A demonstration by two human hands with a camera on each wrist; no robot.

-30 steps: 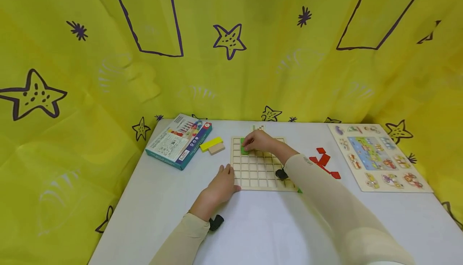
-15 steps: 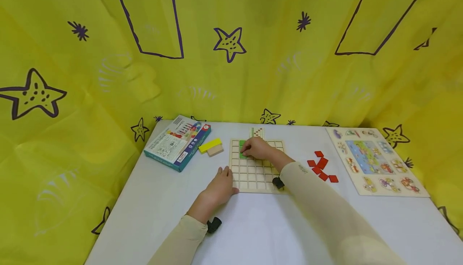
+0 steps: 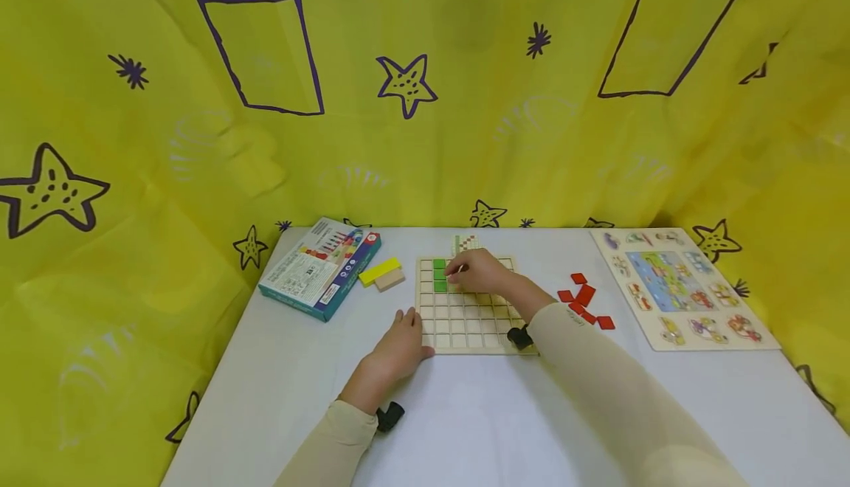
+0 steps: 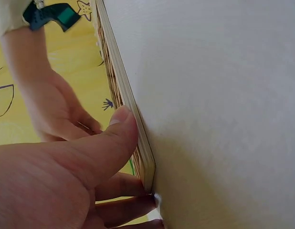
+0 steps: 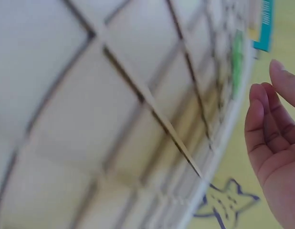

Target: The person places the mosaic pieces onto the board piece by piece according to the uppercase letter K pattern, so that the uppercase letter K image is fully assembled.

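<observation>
Only the right wrist view shows the right hand (image 5: 277,148) with thumb and fingertips parted; the left wrist view shows the left hand (image 4: 73,174) pinching the board (image 3: 466,323) by its corner; from the head, green tiles (image 3: 440,286) sit in it just left of the right fingertips

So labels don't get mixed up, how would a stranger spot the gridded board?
On the white table before the yellow curtain, look between the flat box and the picture board. There lies the gridded board, its near-left corner touched by the left hand. Square cells, some filled with green tiles, set it apart from the picture board.
</observation>
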